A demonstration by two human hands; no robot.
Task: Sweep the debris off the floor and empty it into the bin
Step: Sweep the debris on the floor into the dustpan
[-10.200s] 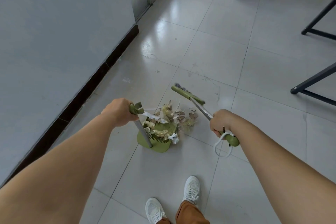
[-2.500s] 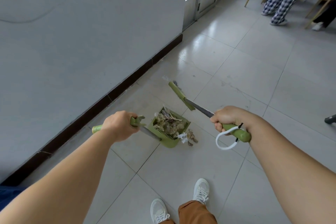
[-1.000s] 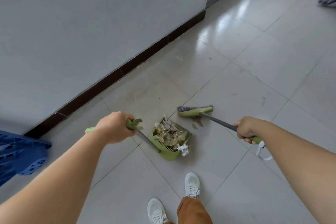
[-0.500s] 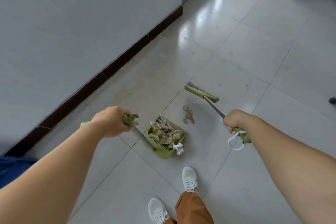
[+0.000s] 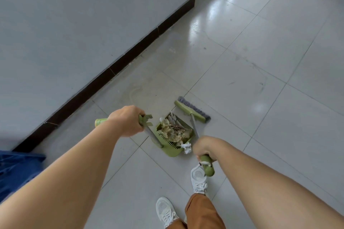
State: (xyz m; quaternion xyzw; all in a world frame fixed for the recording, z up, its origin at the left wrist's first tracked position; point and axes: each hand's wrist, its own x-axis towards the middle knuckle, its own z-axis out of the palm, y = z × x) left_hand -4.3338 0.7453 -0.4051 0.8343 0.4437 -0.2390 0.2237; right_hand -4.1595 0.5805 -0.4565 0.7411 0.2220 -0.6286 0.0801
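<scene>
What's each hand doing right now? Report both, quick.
Left hand: closed, gripping the dustpan handle.
Right hand: closed, gripping the broom handle.

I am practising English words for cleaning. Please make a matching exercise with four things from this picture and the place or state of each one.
Things:
1. broom head
2. dustpan
3. left hand
4. blue crate

Places or states:
A. full of debris
B. far left edge, near the wall
C. on the floor at the dustpan's mouth
D. grips the dustpan handle

Pairs: 1-C, 2-A, 3-D, 4-B
</scene>
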